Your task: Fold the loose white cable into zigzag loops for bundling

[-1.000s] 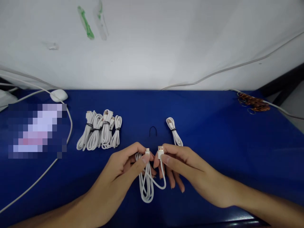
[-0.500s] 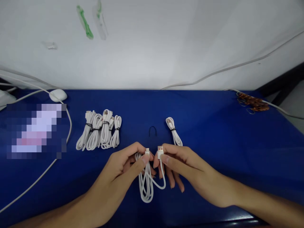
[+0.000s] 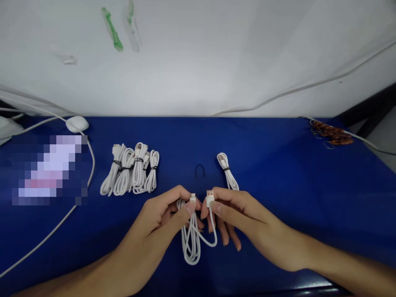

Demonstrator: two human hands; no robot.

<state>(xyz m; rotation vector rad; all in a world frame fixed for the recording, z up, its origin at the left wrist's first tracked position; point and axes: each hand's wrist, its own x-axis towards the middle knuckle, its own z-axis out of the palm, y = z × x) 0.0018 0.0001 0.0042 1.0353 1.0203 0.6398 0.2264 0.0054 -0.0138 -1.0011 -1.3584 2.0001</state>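
Note:
Between my hands is a white USB cable (image 3: 192, 247), looped into a loose coil that hangs down. My left hand (image 3: 165, 222) pinches its smaller plug and the top of the coil between thumb and fingers. The wider USB-A plug is pinched by my right hand (image 3: 244, 216), and a short length of cable runs from it back to the coil. The two plugs point away from me, side by side and apart. Beyond my hands lies a bent black twist tie (image 3: 199, 170). To its right rests a tied cable bundle (image 3: 228, 172), partly hidden by my right hand.
Several white cable bundles (image 3: 123, 171), bound with black ties, lie at the left on the blue table (image 3: 278, 165). Behind them are a white mouse (image 3: 77, 123) and a loose cord (image 3: 93, 161). Brown-orange wires (image 3: 332, 133) lie at the far right, before a white wall (image 3: 198, 62).
The whole view has shifted very slightly. Both hands keep the same grip on the cable, and nothing else has visibly moved.

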